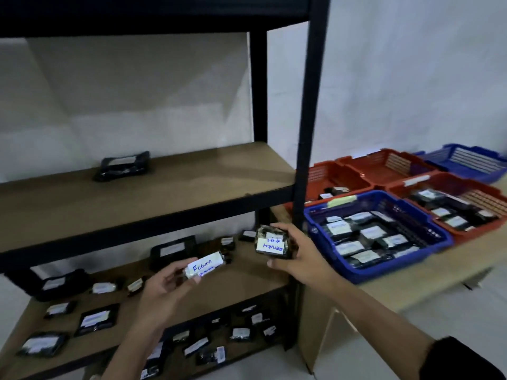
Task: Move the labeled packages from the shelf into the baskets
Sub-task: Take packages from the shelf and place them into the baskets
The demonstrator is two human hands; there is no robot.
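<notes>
My left hand (164,290) gripping a small black package with white "Return" label (204,266), my right hand (299,252) clasping a chunky black labeled package (271,242), beside the blue plastic basket (384,272).

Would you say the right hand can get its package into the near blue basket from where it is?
Probably yes: the right hand holds its package just left of the blue basket, though the shelf post stands between them.

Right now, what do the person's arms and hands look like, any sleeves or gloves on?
Both hands are bare, no gloves. The left hand shows a bare forearm with no sleeve in view. The right hand also has a bare forearm, with a dark sleeve starting near the elbow. No watch or rings visible.
</notes>
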